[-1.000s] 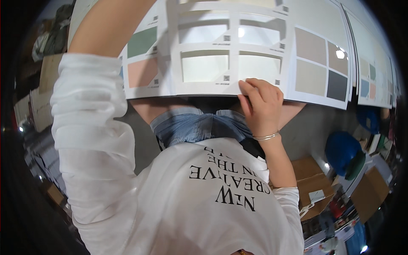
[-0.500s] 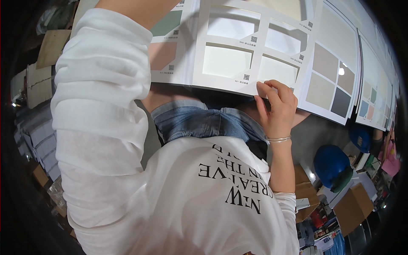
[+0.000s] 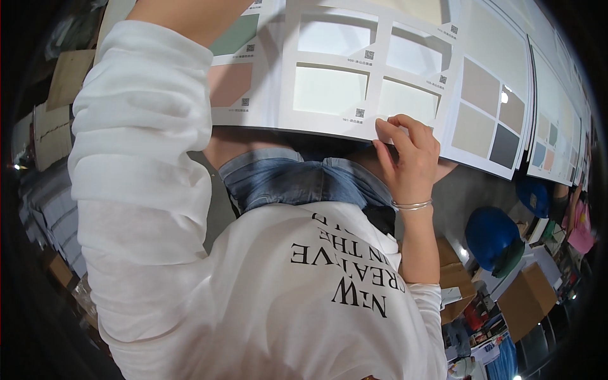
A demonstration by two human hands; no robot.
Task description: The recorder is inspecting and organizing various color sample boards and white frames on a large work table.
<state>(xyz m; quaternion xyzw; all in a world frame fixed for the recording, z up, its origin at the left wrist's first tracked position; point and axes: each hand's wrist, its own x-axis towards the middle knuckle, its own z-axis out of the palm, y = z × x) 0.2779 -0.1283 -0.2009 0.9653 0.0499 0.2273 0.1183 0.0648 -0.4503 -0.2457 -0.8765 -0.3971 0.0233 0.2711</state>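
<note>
A large white colour sample book [image 3: 287, 95] lies open at the top, its near edge over my thighs. One page has rectangular cut-outs showing pale panels. The page to its left carries a green swatch [image 3: 235, 35] and a pink swatch [image 3: 230, 84]. My right hand [image 3: 411, 152], with a thin bangle at the wrist, is at the book's near edge below a pale cut-out. Its bent fingers rest on the page corner and the thumb sits at the rim. My left forearm reaches past the upper edge of the picture, so that hand is out of sight.
Right of the cut-out page lies a board with beige, grey and dark swatches [image 3: 505, 149]; another swatch board [image 3: 546, 152] stands beyond it. Blue stools [image 3: 491, 235] and an open cardboard box [image 3: 527, 303] are at the right. Stacked white sheets [image 3: 54, 215] and cardboard line the left.
The book and both arms appear slightly further left in the picture. My right hand keeps nearly the same pose at the page's edge.
</note>
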